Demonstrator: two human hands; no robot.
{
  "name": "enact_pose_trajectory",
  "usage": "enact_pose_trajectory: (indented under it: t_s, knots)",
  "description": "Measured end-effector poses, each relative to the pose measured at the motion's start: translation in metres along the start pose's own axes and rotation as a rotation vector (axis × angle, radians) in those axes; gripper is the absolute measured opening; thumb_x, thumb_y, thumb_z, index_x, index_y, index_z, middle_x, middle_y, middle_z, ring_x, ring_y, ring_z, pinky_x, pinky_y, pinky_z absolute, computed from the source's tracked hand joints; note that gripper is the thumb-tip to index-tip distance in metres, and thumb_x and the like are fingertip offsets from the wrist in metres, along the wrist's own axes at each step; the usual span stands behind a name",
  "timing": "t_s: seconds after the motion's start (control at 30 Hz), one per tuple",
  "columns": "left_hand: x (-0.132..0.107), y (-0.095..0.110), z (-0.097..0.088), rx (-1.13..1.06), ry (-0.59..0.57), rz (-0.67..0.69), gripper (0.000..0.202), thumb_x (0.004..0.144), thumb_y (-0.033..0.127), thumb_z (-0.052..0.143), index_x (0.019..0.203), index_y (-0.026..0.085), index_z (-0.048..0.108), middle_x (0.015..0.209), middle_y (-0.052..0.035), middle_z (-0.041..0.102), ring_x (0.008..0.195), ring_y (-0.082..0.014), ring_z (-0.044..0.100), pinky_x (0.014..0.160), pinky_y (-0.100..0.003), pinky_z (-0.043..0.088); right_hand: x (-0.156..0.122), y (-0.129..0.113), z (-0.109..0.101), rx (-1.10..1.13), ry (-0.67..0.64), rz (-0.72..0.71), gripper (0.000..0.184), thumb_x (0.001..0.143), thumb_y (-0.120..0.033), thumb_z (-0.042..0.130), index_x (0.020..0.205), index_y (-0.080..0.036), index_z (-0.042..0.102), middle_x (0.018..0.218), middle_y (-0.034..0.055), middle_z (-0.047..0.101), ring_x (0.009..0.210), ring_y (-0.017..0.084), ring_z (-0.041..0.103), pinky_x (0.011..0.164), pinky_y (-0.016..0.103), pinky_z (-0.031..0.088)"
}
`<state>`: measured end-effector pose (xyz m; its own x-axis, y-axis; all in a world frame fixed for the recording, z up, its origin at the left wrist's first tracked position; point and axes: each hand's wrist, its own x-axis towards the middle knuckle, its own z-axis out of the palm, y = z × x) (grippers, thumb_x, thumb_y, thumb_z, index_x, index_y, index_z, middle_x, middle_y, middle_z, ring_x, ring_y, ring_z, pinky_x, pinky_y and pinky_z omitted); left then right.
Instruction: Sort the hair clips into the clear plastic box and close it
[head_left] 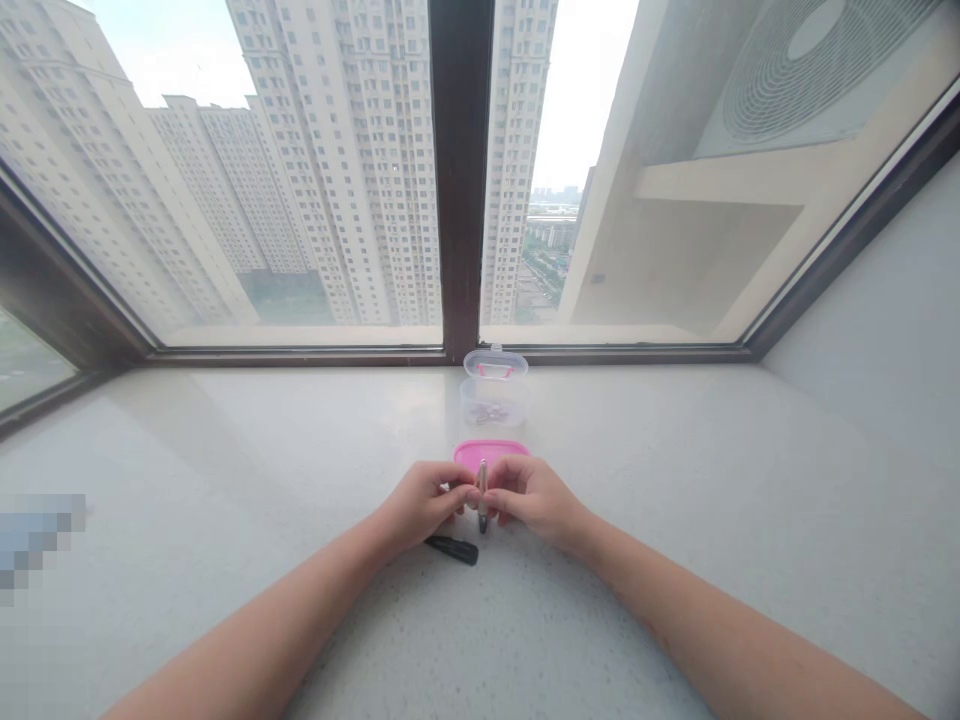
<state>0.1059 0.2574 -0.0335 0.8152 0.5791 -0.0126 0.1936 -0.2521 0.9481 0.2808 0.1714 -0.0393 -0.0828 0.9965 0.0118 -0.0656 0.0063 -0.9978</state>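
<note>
My left hand [429, 502] and my right hand [538, 500] meet in the middle of the white sill, just above its surface. Between their thumbs and fingers they pinch a slim silvery object [482, 490] with a darker lower end, held roughly upright; its exact kind is too small to make out. A flat black elongated piece [456, 549] lies on the sill beneath my left hand, its left end partly covered. Right behind my fingers is a pink oval tray or lid [491, 446], its front part hidden by the hands.
Farther back stands a clear plastic box [474, 402] with its lid [495, 362] raised, a pink handle on it and small items inside. The pale sill [315, 430] runs up to the dark window frame [461, 200]. A blurred bluish patch [34, 535] sits at the left edge.
</note>
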Motion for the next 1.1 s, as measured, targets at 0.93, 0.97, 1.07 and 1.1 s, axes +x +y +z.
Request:
enact_pose_trajectory:
  t_s: [0.93,0.97,1.07,1.1]
  knots:
    - [0.003,0.012,-0.003,-0.039,0.24,0.133,0.037,0.085,0.044,0.054,0.099,0.013,0.068,0.077,-0.0042,0.062,0.061,-0.012,0.05,0.059,-0.024,0.043,-0.002,-0.03,-0.015,-0.298,0.329,-0.345,0.02,0.081,-0.035,0.066,0.083,-0.015,0.066,0.066,0.0042,0.064,0.058,0.015,0.059,0.054,0.029,0.051]
    - [0.003,0.012,-0.007,-0.027,0.28,0.119,0.038,0.086,0.044,0.051,0.1,0.013,0.068,0.077,-0.0042,0.062,0.061,-0.0123,0.05,0.059,-0.024,0.042,0.002,-0.037,-0.021,-0.319,0.416,-0.364,0.021,0.08,-0.036,0.065,0.085,-0.015,0.065,0.065,0.004,0.064,0.057,0.015,0.06,0.054,0.03,0.052]
    - [0.002,0.009,-0.02,0.1,0.364,0.053,0.033,0.084,0.042,0.052,0.088,0.014,0.069,0.074,-0.004,0.062,0.065,-0.0146,0.052,0.06,-0.025,0.04,0.022,-0.058,-0.043,-0.481,0.635,-0.423,0.023,0.08,-0.037,0.063,0.087,-0.015,0.065,0.068,0.0049,0.065,0.061,0.017,0.063,0.054,0.029,0.05]
    - [0.0,0.008,-0.023,0.164,0.371,0.032,0.03,0.082,0.04,0.054,0.084,0.015,0.069,0.072,-0.0037,0.063,0.066,-0.0156,0.053,0.061,-0.025,0.04,0.031,-0.063,-0.051,-0.584,0.64,-0.433,0.021,0.081,-0.036,0.062,0.086,-0.015,0.066,0.069,0.0049,0.066,0.063,0.017,0.063,0.058,0.029,0.05]
